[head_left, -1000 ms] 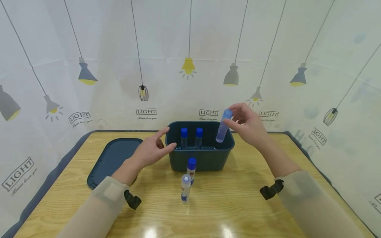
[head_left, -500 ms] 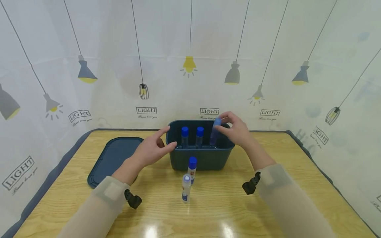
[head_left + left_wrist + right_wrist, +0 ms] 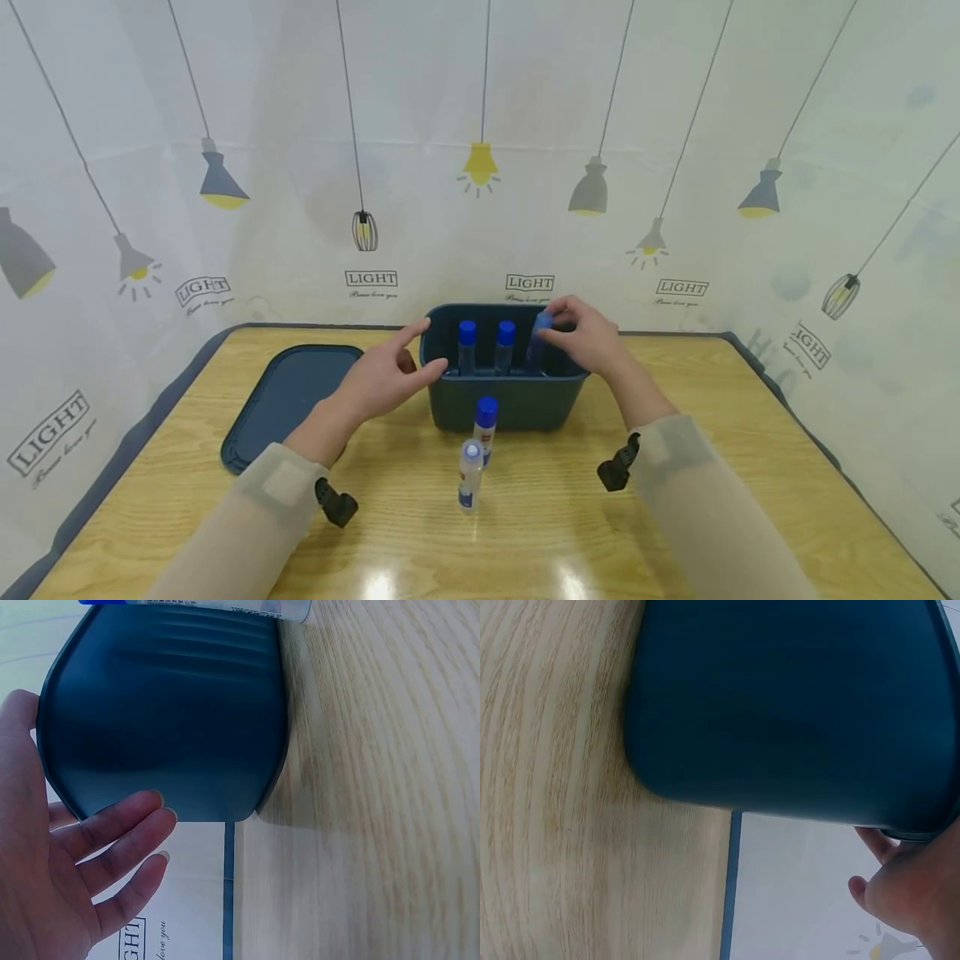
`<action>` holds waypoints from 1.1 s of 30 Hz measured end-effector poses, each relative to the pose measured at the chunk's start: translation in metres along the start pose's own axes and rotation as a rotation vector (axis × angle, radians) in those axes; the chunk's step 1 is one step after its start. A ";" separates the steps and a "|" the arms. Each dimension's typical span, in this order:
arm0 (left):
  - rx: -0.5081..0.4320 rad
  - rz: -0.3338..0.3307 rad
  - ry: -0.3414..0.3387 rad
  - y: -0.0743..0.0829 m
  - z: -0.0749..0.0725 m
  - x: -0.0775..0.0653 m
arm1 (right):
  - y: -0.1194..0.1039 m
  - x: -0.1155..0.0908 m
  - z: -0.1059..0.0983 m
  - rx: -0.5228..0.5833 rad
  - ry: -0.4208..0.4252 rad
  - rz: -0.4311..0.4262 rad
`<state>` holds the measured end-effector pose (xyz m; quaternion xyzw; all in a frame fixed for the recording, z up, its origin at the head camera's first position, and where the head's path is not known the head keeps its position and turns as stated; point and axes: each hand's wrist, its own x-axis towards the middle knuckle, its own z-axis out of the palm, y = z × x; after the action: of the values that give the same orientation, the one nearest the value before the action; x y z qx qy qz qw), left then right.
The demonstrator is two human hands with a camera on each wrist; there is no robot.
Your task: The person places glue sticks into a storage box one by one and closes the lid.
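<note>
Head cam, from my end: the tilted btl is inside the dark blue bin, near its R end, top leaning R. It's slim & see-through, a bit purplish, w/ a blue cap; base is hidden by the front rim, label too dim for me to read. R hand reaches over the bin's R end, thumb & index pinching it up by the cap, forearm angled in from lower R. R wrist cam gives me mostly bin wall, hand partly hidden at the rim.

L hand is at the bin's L end, grip loose: index straight out to the rim toward the rear, thumb at the front corner. L wrist cam shows me the other fingers relaxed, slightly bent, by the end wall.

Also in the bin, L of the pinched one: two upright btls, blue caps on. On the bench, just in front: a blue-capped btl, then a pale-topped btl. Dark blue lid lies flat at L, partly behind the L forearm.
</note>
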<state>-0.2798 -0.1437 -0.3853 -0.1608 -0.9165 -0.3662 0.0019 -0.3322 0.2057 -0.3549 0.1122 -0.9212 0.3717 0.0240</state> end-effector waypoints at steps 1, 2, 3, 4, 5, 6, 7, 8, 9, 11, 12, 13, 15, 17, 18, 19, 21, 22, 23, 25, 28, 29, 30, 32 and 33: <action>-0.002 0.000 0.000 0.000 0.000 0.000 | 0.000 0.000 0.000 -0.010 -0.009 0.005; -0.003 0.000 0.000 0.000 0.000 0.000 | -0.001 0.000 0.000 -0.018 -0.018 0.008; -0.003 -0.001 0.001 0.000 -0.001 0.000 | -0.001 0.000 0.000 -0.028 -0.027 0.011; -0.005 -0.001 0.002 0.000 -0.001 0.000 | -0.002 0.000 0.000 -0.038 -0.034 0.016; -0.005 -0.002 0.004 0.000 -0.001 0.000 | -0.003 0.000 -0.001 -0.050 -0.040 0.021; -0.005 -0.002 0.005 0.001 -0.001 0.000 | -0.003 0.001 0.000 -0.060 -0.045 0.027; -0.006 -0.003 0.006 0.001 -0.002 0.000 | -0.004 0.001 0.000 -0.070 -0.051 0.030; -0.005 -0.003 0.006 0.001 -0.002 0.000 | -0.004 0.001 0.000 -0.080 -0.055 0.035; -0.005 -0.003 0.006 0.001 -0.002 -0.001 | -0.004 0.001 0.000 -0.092 -0.059 0.037; -0.004 -0.002 0.006 0.001 -0.002 -0.001 | -0.005 0.002 0.001 -0.109 -0.064 0.043; -0.002 -0.003 0.007 0.001 -0.002 -0.001 | -0.005 0.002 0.001 -0.114 -0.065 0.045; 0.000 -0.003 0.007 0.001 -0.002 -0.001 | -0.004 0.002 0.002 -0.120 -0.067 0.045; 0.003 -0.004 0.007 0.001 -0.001 -0.001 | -0.004 0.002 0.002 -0.120 -0.066 0.048; 0.004 -0.006 0.006 0.000 -0.001 -0.001 | -0.003 0.002 0.003 -0.117 -0.063 0.052; 0.004 -0.007 0.005 0.000 0.000 -0.001 | -0.003 0.002 0.003 -0.119 -0.063 0.050; 0.004 -0.007 0.004 0.000 0.000 -0.001 | -0.003 0.002 0.004 -0.118 -0.061 0.051; 0.005 -0.009 0.006 0.000 0.000 -0.001 | -0.003 0.002 0.004 -0.115 -0.059 0.052; 0.004 -0.009 0.006 0.000 0.001 -0.001 | -0.003 0.002 0.004 -0.114 -0.059 0.052; 0.003 -0.009 0.007 0.000 0.001 -0.001 | -0.003 0.002 0.004 -0.112 -0.060 0.052; 0.001 -0.008 0.009 0.000 0.001 -0.001 | -0.003 0.002 0.004 -0.105 -0.061 0.058; -0.003 -0.008 0.009 0.000 0.001 -0.001 | -0.002 0.002 0.003 -0.094 -0.069 0.067; -0.003 -0.008 0.009 0.000 0.002 -0.001 | -0.002 0.002 0.003 -0.091 -0.071 0.070; -0.002 -0.008 0.009 0.000 0.002 -0.001 | -0.001 0.002 0.003 -0.086 -0.073 0.074; -0.002 -0.007 0.009 0.000 0.002 0.000 | -0.001 0.002 0.003 -0.075 -0.076 0.080; -0.002 -0.006 0.009 0.001 0.002 0.000 | -0.001 0.001 0.003 -0.070 -0.075 0.081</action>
<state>-0.2792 -0.1418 -0.3866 -0.1562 -0.9166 -0.3679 0.0046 -0.3333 0.2027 -0.3566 0.0880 -0.9377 0.3355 -0.0219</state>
